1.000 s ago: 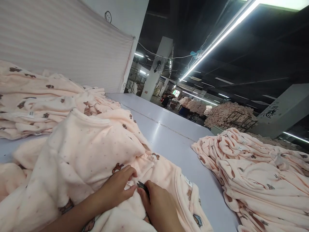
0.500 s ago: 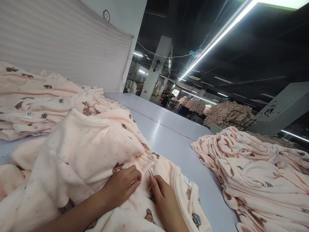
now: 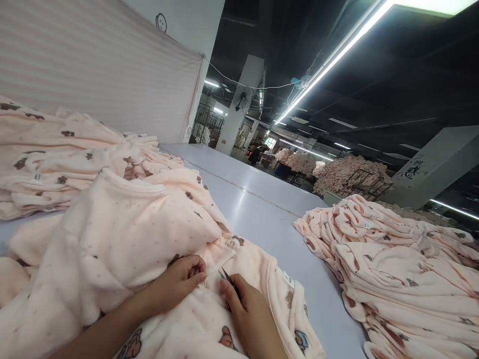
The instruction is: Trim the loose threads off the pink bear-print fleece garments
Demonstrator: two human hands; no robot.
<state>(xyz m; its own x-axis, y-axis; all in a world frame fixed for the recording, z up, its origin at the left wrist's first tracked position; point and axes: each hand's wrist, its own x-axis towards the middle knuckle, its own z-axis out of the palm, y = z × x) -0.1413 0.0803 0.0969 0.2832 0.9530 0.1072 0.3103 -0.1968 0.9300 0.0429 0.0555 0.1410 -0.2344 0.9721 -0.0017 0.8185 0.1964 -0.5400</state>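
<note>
Right hand (image 3: 249,309): fingers gripping snips (image 3: 231,283). Left hand (image 3: 179,280): fingers curled, hold cannot be told. Pink garment (image 3: 145,227) spread beneath both, apparently unfinished. Garment stack (image 3: 396,284) beyond right fingers: completion undeterminable.

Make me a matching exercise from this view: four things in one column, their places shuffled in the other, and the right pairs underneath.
Things
1. small dark metal tool with pointed tips
2. dark round caged fan
3. small white rectangular label
4. pale striped cloth sheet

Places
A. against a pale upright pillar
B. behind the heap of pale pink garments at the left
C. in the grip of the right hand
D. on pale pink printed fleece

Right pairs: 1-C, 2-A, 3-D, 4-B
</note>
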